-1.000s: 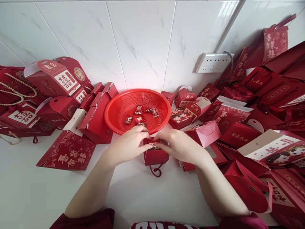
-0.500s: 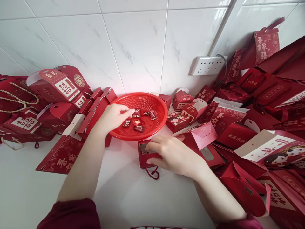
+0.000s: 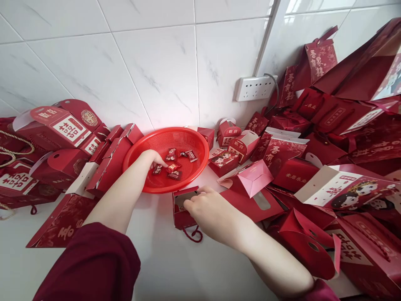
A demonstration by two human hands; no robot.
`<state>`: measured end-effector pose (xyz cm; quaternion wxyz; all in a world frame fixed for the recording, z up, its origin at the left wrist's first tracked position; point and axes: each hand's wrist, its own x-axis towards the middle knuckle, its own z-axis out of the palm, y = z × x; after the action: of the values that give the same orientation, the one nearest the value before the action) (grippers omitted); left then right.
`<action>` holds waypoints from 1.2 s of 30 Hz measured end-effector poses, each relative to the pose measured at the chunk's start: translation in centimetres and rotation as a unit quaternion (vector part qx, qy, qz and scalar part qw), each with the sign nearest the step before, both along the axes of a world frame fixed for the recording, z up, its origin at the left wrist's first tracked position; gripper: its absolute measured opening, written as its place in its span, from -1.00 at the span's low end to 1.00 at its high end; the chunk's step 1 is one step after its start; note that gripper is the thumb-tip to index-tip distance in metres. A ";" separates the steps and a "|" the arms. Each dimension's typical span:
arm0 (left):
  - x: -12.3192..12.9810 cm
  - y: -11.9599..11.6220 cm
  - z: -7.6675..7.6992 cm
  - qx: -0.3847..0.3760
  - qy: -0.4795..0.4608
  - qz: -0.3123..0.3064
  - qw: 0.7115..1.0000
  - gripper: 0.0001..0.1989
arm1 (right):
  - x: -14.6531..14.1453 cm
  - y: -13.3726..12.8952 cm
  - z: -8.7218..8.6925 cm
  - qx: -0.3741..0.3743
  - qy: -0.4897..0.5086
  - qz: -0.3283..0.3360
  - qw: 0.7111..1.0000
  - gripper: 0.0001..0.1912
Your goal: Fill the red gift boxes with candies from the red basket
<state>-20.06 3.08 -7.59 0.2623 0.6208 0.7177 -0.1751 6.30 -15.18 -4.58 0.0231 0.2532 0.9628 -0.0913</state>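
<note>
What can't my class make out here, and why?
Small open box, right side: head view, behind the right hand.
Left hand, some fingers: head view, hidden by the hand itself.
Wrapped sweets, fine print: head view, too small.
Rope-handled bag: head view, cut by left edge.

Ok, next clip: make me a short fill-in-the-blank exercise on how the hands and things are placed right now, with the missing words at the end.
1. The ____ hand reaches into the red basket.
2. The right hand is at a small red box whose top is ____.
3. The small wrapped packets lie ____ the basket.
4. The power strip against the tiled wall is ____ in colour.

Missing words: left; open; inside; white.
</note>
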 end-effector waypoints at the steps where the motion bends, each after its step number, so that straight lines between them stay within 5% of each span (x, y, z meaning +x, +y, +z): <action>1: -0.3 -0.1 -0.3 -0.016 0.002 0.007 1.000 -0.65 | 0.1 0.1 0.1 0.000 -0.011 -0.007 1.000 -0.77; 12: -0.3 -0.4 -0.6 -0.081 0.003 0.047 0.996 -0.64 | 0.4 0.7 -0.3 0.018 0.024 -0.050 0.998 -0.93; 19: 1.6 -1.3 3.5 0.076 -0.001 0.027 0.997 -0.71 | 1.7 0.8 0.8 0.004 0.053 -0.095 0.994 -0.89; 24: 4.9 -6.7 5.5 0.260 -0.104 -0.016 0.960 -0.63 | 2.8 1.2 0.9 0.014 0.086 -0.108 0.990 -0.78; 30: 8.6 -15.9 3.7 0.206 -0.426 -0.051 0.879 -0.66 | 3.4 1.7 0.7 -0.022 0.047 -0.147 0.988 -0.76; 36: 8.0 -19.4 2.4 0.240 -0.414 -0.101 0.872 -0.74 | 2.5 2.2 0.2 -0.073 0.009 -0.161 0.984 -0.86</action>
<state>-12.07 -16.27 -5.21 0.3592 0.7492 0.4971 0.2500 8.82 -12.94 -4.37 0.0184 0.4018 0.9003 -0.1664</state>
